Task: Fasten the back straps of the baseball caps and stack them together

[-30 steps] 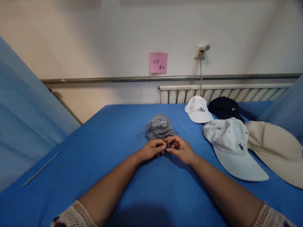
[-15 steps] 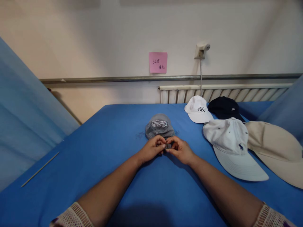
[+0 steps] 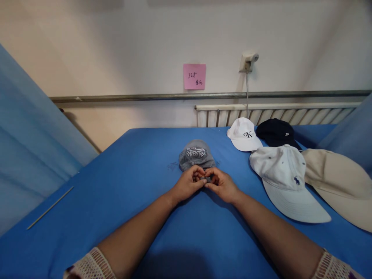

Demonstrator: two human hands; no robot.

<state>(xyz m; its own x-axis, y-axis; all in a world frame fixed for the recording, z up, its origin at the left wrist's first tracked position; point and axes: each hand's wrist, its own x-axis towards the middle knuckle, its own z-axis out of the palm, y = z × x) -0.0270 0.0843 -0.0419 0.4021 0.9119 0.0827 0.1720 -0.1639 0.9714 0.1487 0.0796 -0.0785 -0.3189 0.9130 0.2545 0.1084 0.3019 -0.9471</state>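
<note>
A grey baseball cap [image 3: 195, 152] with white lettering, upside down from my side, lies in the middle of the blue cover. At its near edge, my left hand [image 3: 189, 182] and my right hand [image 3: 223, 186] meet fingertip to fingertip. Both are closed in a pinch on a short dark grey strap [image 3: 208, 179] at the cap's near side. My left thumb lies along the strap's left part, and the right thumb and fingers hold its right part. The fingers hide most of the strap and any buckle on it.
To the right lie a white cap [image 3: 242, 133], a black cap [image 3: 274, 131], a pale cap [image 3: 279, 166] and a beige cap [image 3: 337, 174]. A thin stick [image 3: 50, 207] rests at left. Blue curtains [image 3: 31, 147] flank the bed; a metal rail [image 3: 139, 97] runs along the wall.
My left thumb has shifted slightly right and down over the strap. Both hands stay at the cap's near edge, and the cap has hardly moved.
</note>
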